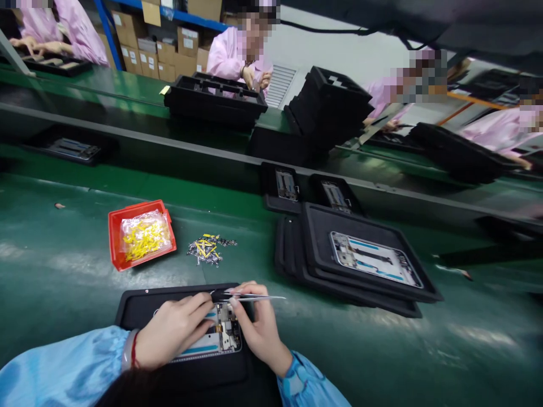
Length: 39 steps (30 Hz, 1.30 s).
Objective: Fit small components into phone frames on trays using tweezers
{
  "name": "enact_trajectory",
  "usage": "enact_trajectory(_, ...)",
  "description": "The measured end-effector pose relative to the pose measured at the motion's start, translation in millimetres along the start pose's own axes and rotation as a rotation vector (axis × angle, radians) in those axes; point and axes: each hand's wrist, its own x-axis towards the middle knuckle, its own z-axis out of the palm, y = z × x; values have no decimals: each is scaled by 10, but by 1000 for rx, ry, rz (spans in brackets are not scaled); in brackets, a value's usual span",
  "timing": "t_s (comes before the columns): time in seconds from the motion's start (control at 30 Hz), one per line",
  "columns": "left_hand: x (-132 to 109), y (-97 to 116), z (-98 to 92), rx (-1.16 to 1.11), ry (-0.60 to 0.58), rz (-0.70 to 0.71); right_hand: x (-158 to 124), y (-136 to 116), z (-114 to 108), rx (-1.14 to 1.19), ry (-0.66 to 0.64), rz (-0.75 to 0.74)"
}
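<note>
An opened phone body (224,336) lies in a black tray (139,305) at the near edge of the green bench. My left hand (172,330) rests flat on the phone, fingers stretched toward its top end. My right hand (258,330) is closed in a pinch on metal tweezers (261,297), which lie across the top of the phone and point right. Both sleeves are light blue.
A red bin (114,237) holds a bag of yellow parts (145,236). Loose small parts (206,249) lie beside it. A stack of black trays (322,249) with another phone body (373,257) sits to the right. Other people in pink coats work across the conveyor.
</note>
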Motion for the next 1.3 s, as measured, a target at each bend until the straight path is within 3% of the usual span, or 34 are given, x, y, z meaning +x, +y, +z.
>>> enact_trajectory(0.2,-25,1,2,80,65,54,-24,40,55,-33,-26,7)
enact_trajectory(0.33,-10,-7,-15,65,47,70,-28,37,67,-44,-43,2)
enact_trajectory(0.63,-52,-68,-24,-172,119,-138,-28,56,66,-32,-46,-6)
enact_trajectory(0.83,-35,-82,-13,-172,152,-147,-22,61,77,-25,-73,2)
enact_trajectory(1.3,-39,-67,-15,-118,95,-148,-7,54,99,-47,-72,2)
